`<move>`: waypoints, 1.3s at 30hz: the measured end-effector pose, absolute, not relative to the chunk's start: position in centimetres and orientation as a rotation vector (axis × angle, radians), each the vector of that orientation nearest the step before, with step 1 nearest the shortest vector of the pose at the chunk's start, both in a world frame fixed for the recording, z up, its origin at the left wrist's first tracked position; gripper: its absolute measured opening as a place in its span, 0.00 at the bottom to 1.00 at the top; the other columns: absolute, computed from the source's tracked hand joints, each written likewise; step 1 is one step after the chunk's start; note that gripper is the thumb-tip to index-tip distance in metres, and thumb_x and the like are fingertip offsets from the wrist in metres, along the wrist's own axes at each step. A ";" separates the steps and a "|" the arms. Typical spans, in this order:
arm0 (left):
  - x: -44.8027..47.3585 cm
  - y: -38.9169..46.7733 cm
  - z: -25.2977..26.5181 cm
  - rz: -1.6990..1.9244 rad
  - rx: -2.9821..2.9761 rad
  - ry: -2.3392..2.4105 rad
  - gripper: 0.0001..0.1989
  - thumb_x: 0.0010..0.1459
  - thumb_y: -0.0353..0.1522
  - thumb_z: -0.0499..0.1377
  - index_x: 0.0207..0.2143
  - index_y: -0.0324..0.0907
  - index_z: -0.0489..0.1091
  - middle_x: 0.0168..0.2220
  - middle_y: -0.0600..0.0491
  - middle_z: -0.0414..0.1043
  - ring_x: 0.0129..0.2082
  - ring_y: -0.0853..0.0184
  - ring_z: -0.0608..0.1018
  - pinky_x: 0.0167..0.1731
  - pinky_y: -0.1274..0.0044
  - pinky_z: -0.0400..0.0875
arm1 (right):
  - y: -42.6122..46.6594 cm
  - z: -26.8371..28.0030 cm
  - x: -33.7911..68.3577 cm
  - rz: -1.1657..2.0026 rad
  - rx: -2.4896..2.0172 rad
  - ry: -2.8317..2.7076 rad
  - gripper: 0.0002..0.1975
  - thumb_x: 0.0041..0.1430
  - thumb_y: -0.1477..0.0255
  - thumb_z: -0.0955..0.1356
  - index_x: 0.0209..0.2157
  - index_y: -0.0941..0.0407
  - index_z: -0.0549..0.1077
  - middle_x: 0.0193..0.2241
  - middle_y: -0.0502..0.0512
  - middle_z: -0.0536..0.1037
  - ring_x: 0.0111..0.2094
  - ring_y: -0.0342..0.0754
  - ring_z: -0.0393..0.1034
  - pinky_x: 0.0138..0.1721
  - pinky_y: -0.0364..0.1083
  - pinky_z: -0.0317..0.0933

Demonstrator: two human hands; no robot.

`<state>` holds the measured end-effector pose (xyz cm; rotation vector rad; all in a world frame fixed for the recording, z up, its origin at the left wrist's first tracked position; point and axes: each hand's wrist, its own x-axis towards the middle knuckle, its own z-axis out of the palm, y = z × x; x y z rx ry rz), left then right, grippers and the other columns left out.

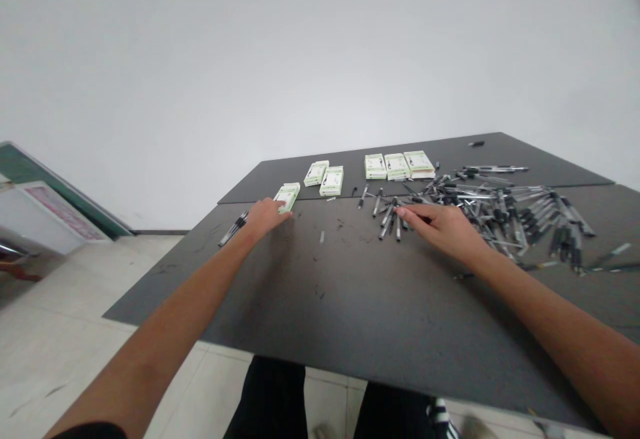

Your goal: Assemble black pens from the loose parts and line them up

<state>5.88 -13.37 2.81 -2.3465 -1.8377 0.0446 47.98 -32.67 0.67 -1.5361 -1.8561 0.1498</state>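
Note:
At the left, my left hand (267,218) grips the near end of a small light-green and white pen box (289,192), thumb and fingers on its sides. Just left of that wrist lies a small bundle of pens (233,228). My right hand (445,227) is closed in a pinch at the edge of a loose cluster of pens (385,218), with a pen at its fingertips. Its other fingers are curled and partly hidden. Beyond and right of this hand spreads a large heap of clear-barrelled black pens (505,209).
Two pen boxes (332,180) lie beyond my left hand, and three more boxes (397,166) stand in a row farther back. A small clear strip (322,237) and dark scraps lie on the black table (340,306). A white wall (320,59) rises behind it.

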 end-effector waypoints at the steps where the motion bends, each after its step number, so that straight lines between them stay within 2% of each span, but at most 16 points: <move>1: 6.2 -13.5 2.8 0.038 -2.357 -1.817 0.20 0.72 0.40 0.64 0.61 0.42 0.73 0.59 0.44 0.75 0.54 0.55 0.81 0.53 0.59 0.80 | -32.7 0.7 48.0 0.147 -1.536 -1.854 0.27 0.74 0.49 0.63 0.49 0.50 0.87 0.39 0.53 0.89 0.36 0.54 0.82 0.36 0.47 0.66; 6: 7.8 -14.7 2.6 -0.070 -2.399 -1.708 0.19 0.73 0.41 0.63 0.60 0.41 0.74 0.58 0.43 0.77 0.54 0.55 0.81 0.55 0.58 0.79 | -32.7 1.1 48.2 0.131 -1.595 -1.803 0.26 0.74 0.50 0.63 0.51 0.51 0.87 0.38 0.53 0.89 0.34 0.53 0.81 0.35 0.47 0.65; 11: 10.5 -17.1 2.7 -0.351 -2.461 -1.508 0.21 0.77 0.37 0.52 0.61 0.37 0.75 0.64 0.36 0.73 0.64 0.47 0.75 0.65 0.56 0.68 | -32.2 1.4 49.7 -0.010 -1.674 -1.750 0.22 0.72 0.55 0.67 0.54 0.52 0.86 0.42 0.56 0.88 0.36 0.53 0.79 0.38 0.48 0.66; 15: 14.9 -19.6 3.0 -0.567 -2.596 -1.276 0.22 0.77 0.39 0.49 0.62 0.39 0.75 0.64 0.40 0.73 0.64 0.49 0.74 0.67 0.60 0.66 | -31.4 0.7 51.7 -0.155 -1.694 -1.802 0.20 0.70 0.58 0.70 0.52 0.57 0.86 0.41 0.61 0.86 0.40 0.55 0.78 0.45 0.52 0.68; 20: 19.7 -22.2 1.5 -0.770 -2.741 -1.062 0.20 0.78 0.38 0.48 0.58 0.43 0.76 0.58 0.43 0.77 0.59 0.54 0.78 0.62 0.64 0.70 | -30.8 0.0 53.0 -0.177 -1.813 -1.986 0.20 0.69 0.59 0.71 0.51 0.58 0.86 0.45 0.65 0.86 0.49 0.62 0.78 0.56 0.58 0.66; 22: 20.5 -22.9 0.3 -0.816 -2.784 -1.020 0.19 0.78 0.37 0.47 0.56 0.43 0.77 0.54 0.43 0.79 0.55 0.55 0.80 0.58 0.65 0.72 | -30.8 0.1 53.1 -0.160 -1.842 -2.028 0.17 0.68 0.60 0.71 0.48 0.56 0.87 0.43 0.63 0.86 0.47 0.60 0.79 0.54 0.56 0.66; 26: 20.3 -23.9 -1.2 -0.851 -2.873 -0.928 0.18 0.78 0.37 0.49 0.54 0.43 0.78 0.51 0.44 0.80 0.51 0.56 0.81 0.54 0.66 0.74 | -31.0 1.0 53.2 -0.067 -1.929 -2.010 0.15 0.67 0.57 0.71 0.41 0.50 0.89 0.36 0.55 0.87 0.38 0.55 0.80 0.40 0.49 0.66; 28: 20.0 -24.5 -1.3 -0.908 -2.886 -0.883 0.17 0.78 0.36 0.50 0.54 0.43 0.78 0.50 0.44 0.80 0.50 0.56 0.81 0.53 0.65 0.74 | -31.1 1.3 53.1 0.029 -2.005 -1.983 0.15 0.67 0.56 0.71 0.41 0.49 0.89 0.35 0.54 0.87 0.36 0.53 0.80 0.37 0.48 0.64; 34: 20.1 -26.0 -1.1 -1.060 -2.923 -0.610 0.12 0.76 0.31 0.55 0.50 0.40 0.78 0.44 0.47 0.79 0.42 0.60 0.80 0.44 0.67 0.73 | -31.3 1.7 52.8 0.112 -2.162 -1.984 0.17 0.68 0.56 0.69 0.44 0.48 0.89 0.37 0.53 0.89 0.39 0.55 0.81 0.37 0.48 0.63; 39: 20.3 -26.5 -1.3 -1.063 -2.932 -0.574 0.10 0.75 0.31 0.57 0.49 0.40 0.78 0.43 0.47 0.79 0.41 0.60 0.79 0.43 0.68 0.72 | -31.5 1.9 52.2 0.096 -2.239 -1.985 0.19 0.69 0.55 0.68 0.45 0.47 0.89 0.37 0.54 0.89 0.38 0.55 0.82 0.37 0.48 0.64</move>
